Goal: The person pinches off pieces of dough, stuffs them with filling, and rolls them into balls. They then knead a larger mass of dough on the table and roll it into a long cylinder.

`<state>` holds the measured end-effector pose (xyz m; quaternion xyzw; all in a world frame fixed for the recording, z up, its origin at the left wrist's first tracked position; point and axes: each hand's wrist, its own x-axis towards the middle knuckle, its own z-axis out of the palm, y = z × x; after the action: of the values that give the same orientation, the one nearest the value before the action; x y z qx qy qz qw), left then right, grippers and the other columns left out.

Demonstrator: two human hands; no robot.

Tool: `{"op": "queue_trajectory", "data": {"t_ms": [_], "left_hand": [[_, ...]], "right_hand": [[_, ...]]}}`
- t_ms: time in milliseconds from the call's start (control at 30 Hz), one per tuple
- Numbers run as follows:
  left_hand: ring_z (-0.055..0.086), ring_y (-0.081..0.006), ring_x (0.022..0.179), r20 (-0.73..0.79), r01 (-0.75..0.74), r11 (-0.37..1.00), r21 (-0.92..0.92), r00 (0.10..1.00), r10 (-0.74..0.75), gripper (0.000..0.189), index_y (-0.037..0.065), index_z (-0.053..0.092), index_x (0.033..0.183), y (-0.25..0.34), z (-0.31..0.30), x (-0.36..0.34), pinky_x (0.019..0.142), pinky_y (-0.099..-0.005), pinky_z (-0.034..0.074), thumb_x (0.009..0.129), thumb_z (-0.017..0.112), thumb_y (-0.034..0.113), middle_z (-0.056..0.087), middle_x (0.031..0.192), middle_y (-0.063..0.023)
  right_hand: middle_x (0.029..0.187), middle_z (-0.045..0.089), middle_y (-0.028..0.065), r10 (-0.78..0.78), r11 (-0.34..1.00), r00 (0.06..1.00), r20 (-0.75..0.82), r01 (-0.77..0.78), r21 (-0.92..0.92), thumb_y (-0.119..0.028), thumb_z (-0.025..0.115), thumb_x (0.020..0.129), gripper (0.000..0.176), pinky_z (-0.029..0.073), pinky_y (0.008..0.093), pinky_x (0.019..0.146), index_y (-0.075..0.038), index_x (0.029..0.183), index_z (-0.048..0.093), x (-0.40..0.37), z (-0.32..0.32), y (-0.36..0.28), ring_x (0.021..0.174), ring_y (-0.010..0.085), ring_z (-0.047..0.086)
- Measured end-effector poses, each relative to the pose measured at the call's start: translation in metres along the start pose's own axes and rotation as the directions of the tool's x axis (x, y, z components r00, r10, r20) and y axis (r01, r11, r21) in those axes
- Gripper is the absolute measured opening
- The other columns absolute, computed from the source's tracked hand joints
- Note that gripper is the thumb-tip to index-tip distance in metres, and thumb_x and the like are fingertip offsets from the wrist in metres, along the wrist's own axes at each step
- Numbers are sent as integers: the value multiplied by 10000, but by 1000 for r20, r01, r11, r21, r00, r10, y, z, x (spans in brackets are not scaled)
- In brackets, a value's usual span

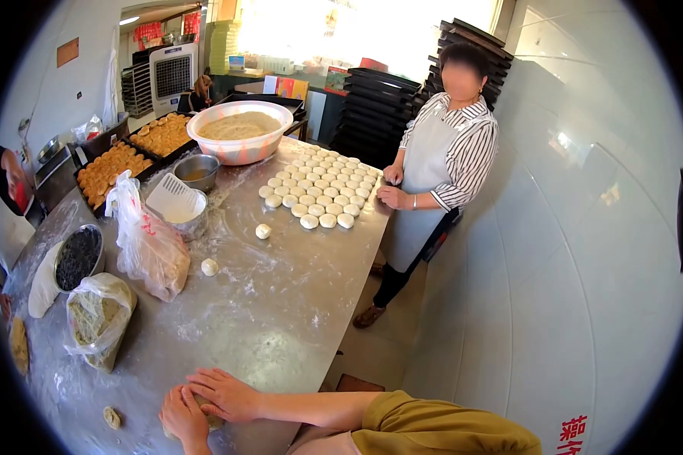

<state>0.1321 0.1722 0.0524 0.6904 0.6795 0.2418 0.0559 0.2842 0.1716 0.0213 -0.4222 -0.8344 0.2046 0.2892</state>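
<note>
Since the dough piece (pixel 214 422) sits close to the near edge of the table (pixel 281 303), mostly hidden under both hands, a hard push on the floured steel could skid it off. Left hand (pixel 182 415) curls around it. Right hand (pixel 224 394) lies flat on top, fingers stretched, pressing rather than gripping. Uneven pressure would likely squash it lopsided. Writing: red characters on the wall tile (pixel 573 434), cut off by the frame, unreadable; red print on the plastic bag (pixel 150 243), illegible.

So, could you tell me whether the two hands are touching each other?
Touching: the head view shows the right hand lying across the left hand, over the dough.
</note>
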Motion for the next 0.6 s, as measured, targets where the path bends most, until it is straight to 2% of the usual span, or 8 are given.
{"op": "queue_trajectory", "data": {"t_ms": [467,600], "left_hand": [[588,-341,822,-29,-26,1000,-11,999,25,275,82,627,874,5,-4,-3,719,-449,417,939,436,269,643,856,-117],[591,-341,808,-40,-37,999,-32,999,35,274,82,631,881,3,-2,-3,717,-448,419,938,441,271,644,855,-118]], "right_hand": [[1427,366,138,-22,1000,999,-45,22,-18,-363,476,926,534,236,487,1094,-56,1354,388,-3,4,0,1338,351,303],[1389,402,156,-44,999,995,-89,43,-22,-333,484,918,515,267,466,1072,-37,1332,406,-2,3,0,1300,358,341]]}}
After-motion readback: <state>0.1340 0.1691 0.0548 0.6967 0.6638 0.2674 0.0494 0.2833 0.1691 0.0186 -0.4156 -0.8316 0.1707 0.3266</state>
